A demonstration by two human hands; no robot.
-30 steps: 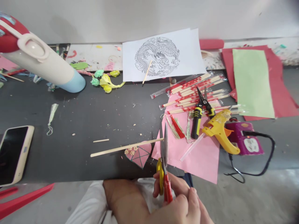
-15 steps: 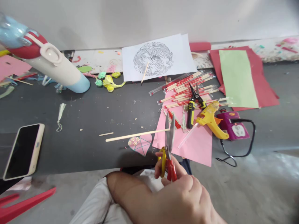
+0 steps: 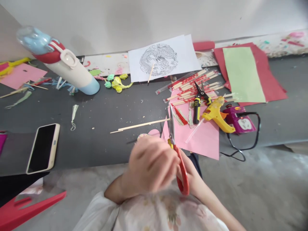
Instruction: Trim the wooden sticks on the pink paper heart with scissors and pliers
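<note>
left hand [image 3: 151, 166] blurred; hides scissors [image 3: 179, 160] grip

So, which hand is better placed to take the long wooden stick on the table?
Probably the left hand: it is blurred but sits just in front of the stick. The right hand is busy gripping the scissors.

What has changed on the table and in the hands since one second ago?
The left hand rose in front of the scissors and now hides the yellow handle and most of the pink heart piece. The right hand keeps gripping the red handle, and the blades look closed again after opening briefly. The thin wooden stick still lies with its end at the blades. The phone, glue gun and dragon drawing stayed put.
</note>
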